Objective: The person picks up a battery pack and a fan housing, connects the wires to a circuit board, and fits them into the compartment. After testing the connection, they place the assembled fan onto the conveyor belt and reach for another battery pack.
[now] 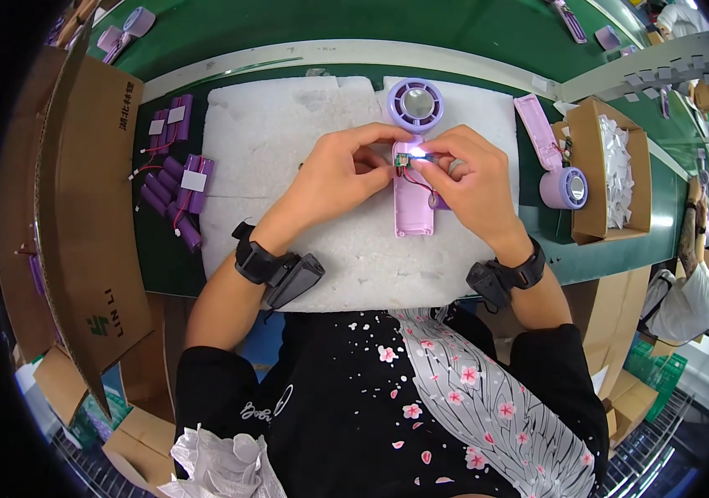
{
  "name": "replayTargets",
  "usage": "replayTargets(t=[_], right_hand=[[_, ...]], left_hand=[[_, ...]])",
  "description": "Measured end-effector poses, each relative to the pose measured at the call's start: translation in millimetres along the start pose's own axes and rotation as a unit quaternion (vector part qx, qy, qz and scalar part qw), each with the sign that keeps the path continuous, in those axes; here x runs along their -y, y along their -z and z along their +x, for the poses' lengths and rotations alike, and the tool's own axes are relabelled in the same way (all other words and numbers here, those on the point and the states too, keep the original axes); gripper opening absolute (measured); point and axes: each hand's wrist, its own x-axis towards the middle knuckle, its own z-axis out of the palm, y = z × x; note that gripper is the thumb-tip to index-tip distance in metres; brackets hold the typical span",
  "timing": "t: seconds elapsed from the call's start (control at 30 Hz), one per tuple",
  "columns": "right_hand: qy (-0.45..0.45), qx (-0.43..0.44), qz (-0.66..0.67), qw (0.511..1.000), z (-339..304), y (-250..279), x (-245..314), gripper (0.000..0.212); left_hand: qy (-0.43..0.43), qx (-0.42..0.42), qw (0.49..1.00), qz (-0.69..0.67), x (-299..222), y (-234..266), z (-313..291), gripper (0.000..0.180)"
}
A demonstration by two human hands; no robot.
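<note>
A handheld fan lies on the white foam sheet [288, 116], its purple round head [416, 104] at the far end and its open pink handle shell [414, 212] toward me. Inside the handle's upper part sits a small green circuit board [402, 160] with a bright white light beside it and red and dark wires. My left hand [342, 170] is closed at the handle's left side, its fingertips at the fan's neck and thumb by the board. My right hand [470, 170] pinches beside the board; what is between its fingertips is hidden. Part of a purple battery [441, 202] shows under that hand.
Purple battery packs [194, 183] with wires lie left of the foam, beside a tall cardboard box [101, 207]. Another opened fan [564, 187] lies at right, next to a carton [626, 207] of white pieces. A co-worker [690, 303] is at far right.
</note>
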Motion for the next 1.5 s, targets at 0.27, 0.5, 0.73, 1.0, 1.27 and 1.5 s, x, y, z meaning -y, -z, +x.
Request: replayTargets(t=[0.27, 0.5, 0.73, 1.0, 1.27, 1.5], right_hand=[[-0.005, 0.005, -0.005, 1.0, -2, -3, -1, 0.015], [0.006, -0.011, -0.034, 0.999, -1, -2, -3, 0.017], [-0.164, 0.099, 0.014, 0.981, 2, 13, 8, 0.023], [0.016, 0.175, -0.068, 0.982, -12, 46, 2, 0.031], [-0.175, 0.288, 0.055, 0.94, -14, 59, 3, 0.052], [-0.276, 0.296, 0.412, 0.817, -36, 50, 6, 0.077]], left_hand=[[-0.008, 0.001, 1.0, -0.01, 2, -2, 2, 0.037], [-0.008, -0.027, 1.0, 0.003, 7, -7, 4, 0.034], [-0.136, -0.027, 0.974, 0.179, 1, -5, 3, 0.032], [-0.074, -0.012, 0.992, 0.102, -7, -13, 2, 0.037], [-0.062, -0.035, 0.991, 0.113, 1, -19, 12, 0.038], [-0.113, -0.048, 0.982, 0.141, 9, -14, 7, 0.034]])
